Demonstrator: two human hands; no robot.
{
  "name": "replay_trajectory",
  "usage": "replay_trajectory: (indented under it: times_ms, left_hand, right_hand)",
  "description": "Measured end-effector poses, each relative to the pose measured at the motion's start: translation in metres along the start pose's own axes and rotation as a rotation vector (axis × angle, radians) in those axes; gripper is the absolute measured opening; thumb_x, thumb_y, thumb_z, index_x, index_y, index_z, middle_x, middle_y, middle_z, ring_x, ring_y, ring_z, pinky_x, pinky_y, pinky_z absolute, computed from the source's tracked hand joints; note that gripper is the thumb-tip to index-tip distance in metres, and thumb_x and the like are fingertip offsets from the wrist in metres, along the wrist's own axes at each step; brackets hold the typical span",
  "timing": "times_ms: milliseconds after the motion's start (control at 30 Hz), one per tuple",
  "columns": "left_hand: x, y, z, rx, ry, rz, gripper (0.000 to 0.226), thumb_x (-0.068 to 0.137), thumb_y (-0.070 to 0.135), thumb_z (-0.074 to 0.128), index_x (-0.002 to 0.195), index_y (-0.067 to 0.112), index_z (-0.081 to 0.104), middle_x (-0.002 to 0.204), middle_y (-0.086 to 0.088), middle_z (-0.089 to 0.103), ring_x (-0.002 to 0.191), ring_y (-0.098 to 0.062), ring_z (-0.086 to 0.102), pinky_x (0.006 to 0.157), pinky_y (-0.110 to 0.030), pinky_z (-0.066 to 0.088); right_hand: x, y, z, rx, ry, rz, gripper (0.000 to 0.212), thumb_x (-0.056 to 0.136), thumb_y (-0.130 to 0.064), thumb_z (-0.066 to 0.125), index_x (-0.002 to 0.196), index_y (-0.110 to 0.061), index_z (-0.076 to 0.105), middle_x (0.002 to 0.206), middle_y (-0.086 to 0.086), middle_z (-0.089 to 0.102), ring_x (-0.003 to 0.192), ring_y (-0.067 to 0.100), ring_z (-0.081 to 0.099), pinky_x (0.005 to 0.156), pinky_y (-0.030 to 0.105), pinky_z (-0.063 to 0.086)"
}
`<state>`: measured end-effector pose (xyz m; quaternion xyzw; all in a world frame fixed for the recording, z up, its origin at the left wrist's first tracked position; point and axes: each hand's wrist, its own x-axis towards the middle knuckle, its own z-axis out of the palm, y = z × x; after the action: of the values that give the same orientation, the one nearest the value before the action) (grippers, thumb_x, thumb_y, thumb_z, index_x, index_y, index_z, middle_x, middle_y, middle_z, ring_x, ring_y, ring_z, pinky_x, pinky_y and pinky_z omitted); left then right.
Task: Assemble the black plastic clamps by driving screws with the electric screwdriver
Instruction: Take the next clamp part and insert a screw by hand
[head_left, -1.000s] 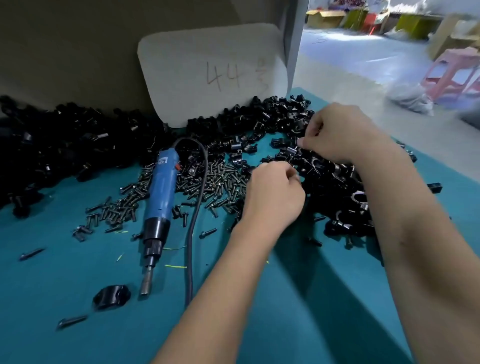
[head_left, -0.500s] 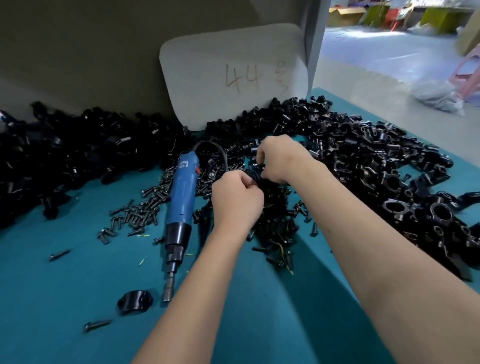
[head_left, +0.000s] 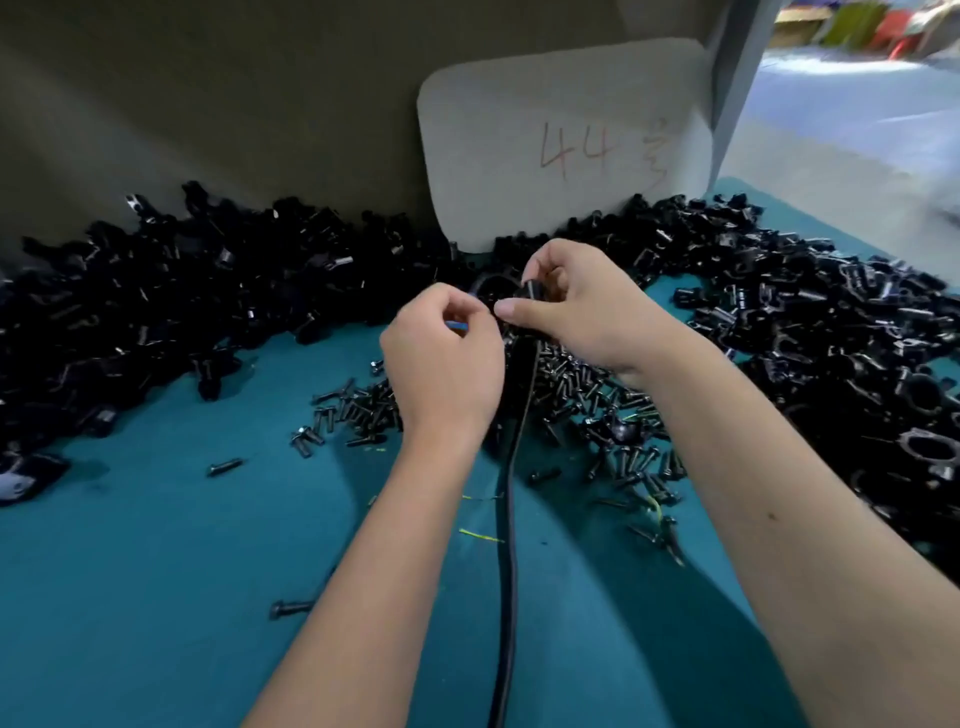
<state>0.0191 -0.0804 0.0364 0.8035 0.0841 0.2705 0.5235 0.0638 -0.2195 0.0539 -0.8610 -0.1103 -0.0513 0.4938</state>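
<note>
**Both hands meet over the screw pile**

Far left, a long heap of black clamps (head_left: 171, 301) banks up against the back wall, on a teal table (head_left: 156, 597). A few stray screws lie on it, one lone screw (head_left: 224, 466) out in the open. At centre, the left hand (head_left: 447, 364) is curled, fingers closed round something with a sliver of blue showing; what it is I can't tell. The black cable (head_left: 511, 545) runs from between the hands toward the near edge. Just right, the right hand (head_left: 582, 312) pinches a small black clamp piece (head_left: 531, 289) between thumb and fingers. Under both hands sits the screw pile (head_left: 587, 395). Behind stands a grey card (head_left: 561, 140) marked 44. Far right, more clamps (head_left: 831, 322).
</note>
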Motion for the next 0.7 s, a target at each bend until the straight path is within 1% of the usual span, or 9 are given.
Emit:
replay_trajectory:
  times_ms: [100, 167, 267, 333, 367, 433, 500, 600, 700]
  left_hand:
    - [0.023, -0.032, -0.035, 0.179, 0.119, 0.000, 0.014, 0.085, 0.015, 0.059, 0.082, 0.022, 0.070, 0.088, 0.003, 0.070, 0.089, -0.019, 0.063, 0.082, -0.034, 0.050]
    - [0.042, -0.058, -0.055, 0.453, 0.116, -0.015, 0.021, 0.089, 0.016, 0.059, 0.106, 0.018, 0.071, 0.115, -0.008, 0.064, 0.114, -0.031, 0.054, 0.096, -0.032, 0.038]
    - [0.071, -0.088, -0.073, 0.792, -0.120, -0.031, 0.055, 0.098, 0.016, 0.053, 0.151, 0.008, 0.042, 0.159, -0.018, 0.035, 0.148, -0.037, 0.026, 0.122, -0.034, 0.018]
    - [0.084, -0.099, -0.076, 0.856, -0.268, -0.035, 0.067, 0.102, 0.016, 0.050, 0.162, 0.010, 0.021, 0.171, -0.016, 0.011, 0.157, -0.035, 0.009, 0.127, -0.037, 0.010]
    - [0.088, -0.102, -0.078, 0.843, -0.298, -0.049, 0.067, 0.102, 0.017, 0.052, 0.162, 0.013, 0.023, 0.172, -0.014, 0.008, 0.157, -0.035, 0.012, 0.126, -0.039, 0.017]
    - [0.091, -0.107, -0.080, 0.815, -0.272, -0.017, 0.050, 0.099, 0.017, 0.059, 0.148, 0.014, 0.046, 0.163, -0.013, 0.027, 0.142, -0.037, 0.039, 0.110, -0.043, 0.041]
    - [0.090, -0.108, -0.084, 0.778, -0.168, 0.054, 0.024, 0.095, 0.014, 0.066, 0.118, 0.010, 0.059, 0.133, -0.013, 0.052, 0.113, -0.036, 0.056, 0.088, -0.042, 0.047]
    - [0.079, -0.105, -0.091, 0.671, -0.074, 0.062, 0.009, 0.090, 0.009, 0.067, 0.091, 0.010, 0.058, 0.095, -0.010, 0.065, 0.087, -0.034, 0.061, 0.073, -0.042, 0.050]
    - [0.064, -0.099, -0.091, 0.538, -0.010, -0.029, 0.014, 0.088, 0.011, 0.065, 0.085, 0.015, 0.052, 0.080, -0.004, 0.063, 0.077, -0.031, 0.060, 0.064, -0.037, 0.046]
  right_hand:
    - [0.000, -0.016, 0.034, 0.161, -0.081, -0.027, 0.031, 0.089, -0.029, 0.082, 0.095, -0.007, 0.062, 0.069, 0.007, 0.054, 0.060, 0.018, 0.045, 0.055, 0.029, 0.041]
    - [0.000, -0.026, 0.057, 0.239, -0.131, -0.051, 0.028, 0.090, -0.029, 0.081, 0.090, -0.006, 0.065, 0.065, 0.007, 0.055, 0.058, 0.021, 0.050, 0.050, 0.029, 0.046]
    - [0.000, -0.037, 0.085, 0.255, -0.154, -0.054, 0.023, 0.092, -0.028, 0.079, 0.088, -0.010, 0.065, 0.054, -0.009, 0.053, 0.044, 0.019, 0.056, 0.038, 0.020, 0.037]
    - [-0.001, -0.041, 0.098, 0.200, -0.189, -0.083, 0.017, 0.090, -0.025, 0.081, 0.089, -0.015, 0.067, 0.052, -0.012, 0.054, 0.042, 0.015, 0.054, 0.042, 0.022, 0.040]
    - [-0.001, -0.042, 0.105, 0.168, -0.206, -0.102, 0.015, 0.089, -0.024, 0.082, 0.091, -0.017, 0.069, 0.053, -0.013, 0.054, 0.044, 0.013, 0.053, 0.046, 0.024, 0.043]
    - [-0.003, -0.043, 0.114, 0.111, -0.198, -0.131, 0.014, 0.086, -0.023, 0.084, 0.095, -0.025, 0.072, 0.056, -0.014, 0.054, 0.051, 0.008, 0.051, 0.056, 0.026, 0.047]
    - [-0.002, -0.041, 0.118, 0.099, -0.148, -0.127, 0.017, 0.088, -0.022, 0.081, 0.101, -0.030, 0.072, 0.058, -0.017, 0.056, 0.054, 0.004, 0.049, 0.061, 0.025, 0.046]
    - [0.000, -0.039, 0.115, 0.224, -0.092, -0.038, 0.027, 0.091, -0.020, 0.076, 0.113, -0.029, 0.063, 0.073, -0.010, 0.068, 0.058, 0.007, 0.057, 0.064, 0.030, 0.052]
    - [0.002, -0.037, 0.107, 0.289, -0.017, -0.007, 0.021, 0.089, -0.020, 0.076, 0.102, -0.028, 0.060, 0.077, -0.004, 0.071, 0.061, 0.012, 0.060, 0.058, 0.030, 0.049]
